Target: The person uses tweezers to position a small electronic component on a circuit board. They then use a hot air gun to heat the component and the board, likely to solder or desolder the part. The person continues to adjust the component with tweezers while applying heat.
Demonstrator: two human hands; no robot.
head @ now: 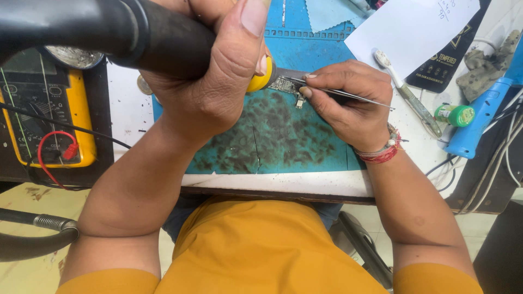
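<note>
My left hand (210, 71) is wrapped around the black handle of a hot-air tool (109, 32) with a yellow collar (261, 81) and a metal nozzle pointing at a small circuit board (283, 85) on the blue work mat (272, 141). My right hand (348, 103) pinches thin metal tweezers (354, 96) whose tips rest at the board, beside a tiny loose component (299, 102). Both hands meet over the board at the mat's upper middle.
A yellow multimeter (54, 114) with red and black leads lies at left. White paper (414, 27), a toothbrush (408, 92), a small green-capped bottle (456, 115), a blue tool (485, 114) and cables lie at right. The table's front edge (272, 188) runs near my lap.
</note>
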